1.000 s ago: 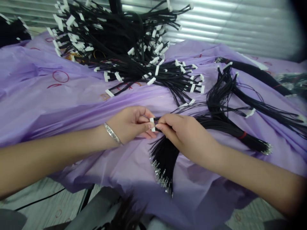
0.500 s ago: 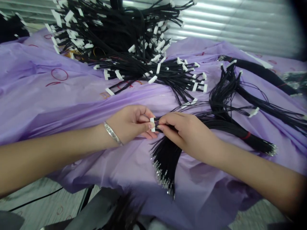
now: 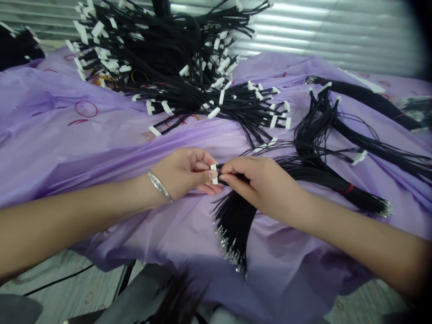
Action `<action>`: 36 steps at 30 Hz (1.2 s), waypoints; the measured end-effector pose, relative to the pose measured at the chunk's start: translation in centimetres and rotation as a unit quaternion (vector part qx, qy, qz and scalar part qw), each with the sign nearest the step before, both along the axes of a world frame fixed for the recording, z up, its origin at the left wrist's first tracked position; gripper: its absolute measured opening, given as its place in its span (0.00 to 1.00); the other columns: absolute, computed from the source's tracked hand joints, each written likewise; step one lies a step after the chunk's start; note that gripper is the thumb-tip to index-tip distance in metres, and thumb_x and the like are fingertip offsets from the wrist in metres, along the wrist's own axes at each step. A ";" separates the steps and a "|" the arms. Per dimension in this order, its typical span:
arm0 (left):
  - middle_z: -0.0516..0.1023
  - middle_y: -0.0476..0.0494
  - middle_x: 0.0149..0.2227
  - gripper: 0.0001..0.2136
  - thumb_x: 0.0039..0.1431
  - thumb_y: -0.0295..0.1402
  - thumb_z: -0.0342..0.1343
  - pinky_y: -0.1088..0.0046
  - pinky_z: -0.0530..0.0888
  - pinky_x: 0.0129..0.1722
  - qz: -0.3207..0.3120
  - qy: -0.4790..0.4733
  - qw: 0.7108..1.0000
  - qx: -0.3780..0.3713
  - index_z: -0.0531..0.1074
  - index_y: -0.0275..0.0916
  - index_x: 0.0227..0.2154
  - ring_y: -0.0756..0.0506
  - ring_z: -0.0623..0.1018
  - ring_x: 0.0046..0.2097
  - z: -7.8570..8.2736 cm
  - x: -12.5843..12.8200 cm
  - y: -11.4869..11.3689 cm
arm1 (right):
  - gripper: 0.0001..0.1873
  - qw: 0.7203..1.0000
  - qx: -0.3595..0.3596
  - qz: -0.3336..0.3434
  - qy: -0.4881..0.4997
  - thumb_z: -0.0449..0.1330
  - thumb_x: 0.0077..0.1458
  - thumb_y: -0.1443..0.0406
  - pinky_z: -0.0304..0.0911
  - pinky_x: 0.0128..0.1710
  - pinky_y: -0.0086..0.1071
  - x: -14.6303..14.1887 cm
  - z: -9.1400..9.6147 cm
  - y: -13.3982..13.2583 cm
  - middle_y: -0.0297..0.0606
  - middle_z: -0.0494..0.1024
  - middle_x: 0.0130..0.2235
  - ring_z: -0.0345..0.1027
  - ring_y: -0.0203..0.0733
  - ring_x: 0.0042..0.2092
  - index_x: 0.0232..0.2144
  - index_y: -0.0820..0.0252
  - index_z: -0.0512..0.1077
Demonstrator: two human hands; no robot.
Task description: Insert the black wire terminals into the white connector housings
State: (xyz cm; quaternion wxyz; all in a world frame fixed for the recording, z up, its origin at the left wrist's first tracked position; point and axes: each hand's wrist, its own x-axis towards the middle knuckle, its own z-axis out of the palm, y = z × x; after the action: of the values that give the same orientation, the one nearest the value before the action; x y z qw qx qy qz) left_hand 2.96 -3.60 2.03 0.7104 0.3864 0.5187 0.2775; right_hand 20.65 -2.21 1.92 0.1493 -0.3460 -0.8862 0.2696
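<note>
Between the thumb and fingers of my left hand [image 3: 194, 171] is a small white connector [image 3: 214, 174], held near the middle of the view. My right hand [image 3: 259, 180] pinches a black wire at the connector's right side; the fingertips hide most of that wire. Under my right hand fans out a bundle of black wires [image 3: 236, 229], with bare metal terminals at its lower ends. More black wires run from behind my right hand toward a tied bundle [image 3: 337, 186] with a red band.
A large heap of black cables with white connectors [image 3: 162, 45] lies at the back, a smaller spread [image 3: 216, 101] before it. Another wire bundle [image 3: 317, 121] rests at right. Red rubber bands [image 3: 86, 108] are scattered over the purple sheet [image 3: 111, 144].
Both hands stay almost where they were, still at the white connector. The view has shifted very slightly.
</note>
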 end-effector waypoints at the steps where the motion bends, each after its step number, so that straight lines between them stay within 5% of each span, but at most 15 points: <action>1: 0.79 0.47 0.24 0.06 0.52 0.17 0.55 0.72 0.78 0.33 -0.002 0.005 1.000 -0.002 0.66 0.33 0.29 0.48 0.80 0.28 0.0 0.0 0.0 | 0.06 1.000 -0.004 0.000 0.003 0.55 0.56 0.74 0.51 0.29 0.26 0.1 0.0 0.0 0.32 0.70 0.27 0.59 0.31 0.27 0.28 0.65 0.70; 10: 0.78 0.47 0.24 0.06 0.55 0.16 0.50 0.74 0.78 0.32 -0.001 0.017 1.000 0.004 0.65 0.32 0.31 0.49 0.80 0.28 0.2 0.2 0.0 | 0.05 0.994 -0.021 -0.032 0.098 0.55 0.55 0.74 0.54 0.32 0.24 0.4 -0.4 -0.3 0.31 0.69 0.28 0.61 0.31 0.31 0.28 0.64 0.69; 18: 0.79 0.45 0.25 0.06 0.53 0.16 0.53 0.74 0.78 0.32 -0.001 0.022 1.000 -0.002 0.66 0.32 0.30 0.48 0.80 0.28 0.1 0.0 -0.1 | 0.06 1.000 -0.022 0.000 -0.003 0.56 0.56 0.73 0.55 0.34 0.26 0.3 -0.2 0.2 0.33 0.72 0.30 0.63 0.33 0.32 0.29 0.64 0.72; 24: 0.79 0.44 0.26 0.07 0.51 0.20 0.59 0.74 0.78 0.32 0.008 -0.015 1.000 0.018 0.66 0.33 0.31 0.48 0.80 0.29 -0.2 -0.3 0.1 | 0.03 0.995 0.097 -0.011 0.005 0.56 0.57 0.71 0.58 0.37 0.31 0.8 0.3 0.0 0.39 0.72 0.33 0.64 0.38 0.36 0.32 0.66 0.69; 27: 0.78 0.46 0.24 0.06 0.53 0.21 0.58 0.75 0.78 0.32 0.015 -0.037 0.999 0.018 0.66 0.33 0.31 0.48 0.80 0.28 -0.2 -0.5 0.2 | 0.06 0.985 0.169 0.040 0.001 0.53 0.60 0.70 0.59 0.40 0.34 1.6 1.3 -0.2 0.43 0.71 0.36 0.63 0.42 0.40 0.33 0.65 0.70; 31: 0.77 0.48 0.24 0.05 0.53 0.20 0.56 0.74 0.78 0.34 0.049 -0.065 0.997 0.015 0.68 0.32 0.32 0.48 0.80 0.29 -0.3 -0.7 0.4 | 0.06 0.981 0.090 0.154 -0.078 0.55 0.59 0.70 0.59 0.41 0.36 2.0 1.5 0.0 0.40 0.70 0.36 0.63 0.42 0.38 0.33 0.63 0.72; 36: 0.77 0.48 0.26 0.05 0.50 0.19 0.59 0.75 0.79 0.35 0.076 -0.062 0.995 0.017 0.71 0.30 0.31 0.49 0.80 0.30 -0.5 -0.7 0.3 | 0.05 0.978 -0.008 0.189 -0.092 0.56 0.57 0.71 0.58 0.42 0.35 1.8 1.0 0.6 0.38 0.69 0.35 0.61 0.40 0.39 0.29 0.62 0.69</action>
State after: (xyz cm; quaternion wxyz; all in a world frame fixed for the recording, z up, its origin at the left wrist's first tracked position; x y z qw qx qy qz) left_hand 2.22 -3.25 1.56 0.7114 0.3401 0.4963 0.3633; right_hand 22.46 -1.61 2.95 0.0105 -0.1971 -0.9434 0.2667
